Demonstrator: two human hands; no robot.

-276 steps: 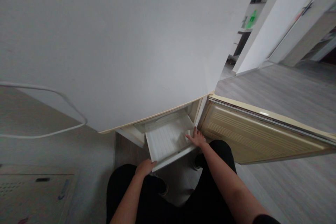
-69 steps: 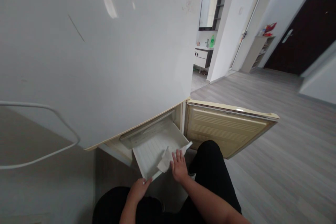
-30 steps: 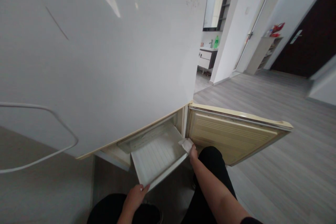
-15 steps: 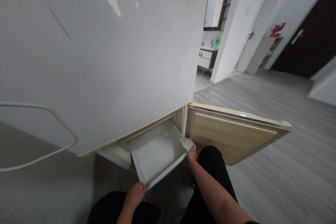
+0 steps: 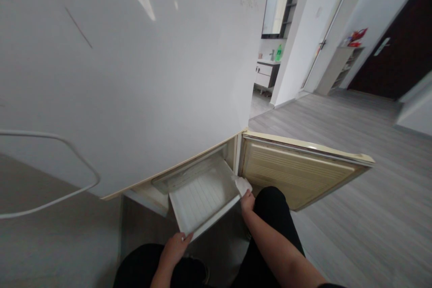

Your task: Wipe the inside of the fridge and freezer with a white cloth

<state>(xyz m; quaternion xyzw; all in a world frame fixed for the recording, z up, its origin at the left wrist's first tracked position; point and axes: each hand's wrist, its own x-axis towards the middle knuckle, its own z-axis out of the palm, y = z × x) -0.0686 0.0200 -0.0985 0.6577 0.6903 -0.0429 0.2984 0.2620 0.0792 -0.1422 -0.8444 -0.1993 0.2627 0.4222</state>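
Observation:
A shallow white drawer with a ribbed bottom juts at a slant from the low compartment of a fridge-like cabinet. My left hand is closed on its front left corner, thumb on the rim. At the front right corner my right hand grips a crumpled white tissue or cloth, close against the drawer's edge. Some of the right fingers are hidden. The cabinet's yellowed door is swung wide to the right, its ribbed inner side and dirty gasket showing.
My black-trousered knees flank the drawer, the right one close to the door. A white cable loops at the left. Grey wood-look floor stretches right toward a small shelf and a dark door. A washbasin cabinet stands behind.
The tissue or cloth in my right hand has shifted slightly right and changed its folds. My left hand and the drawer look nearly the same.

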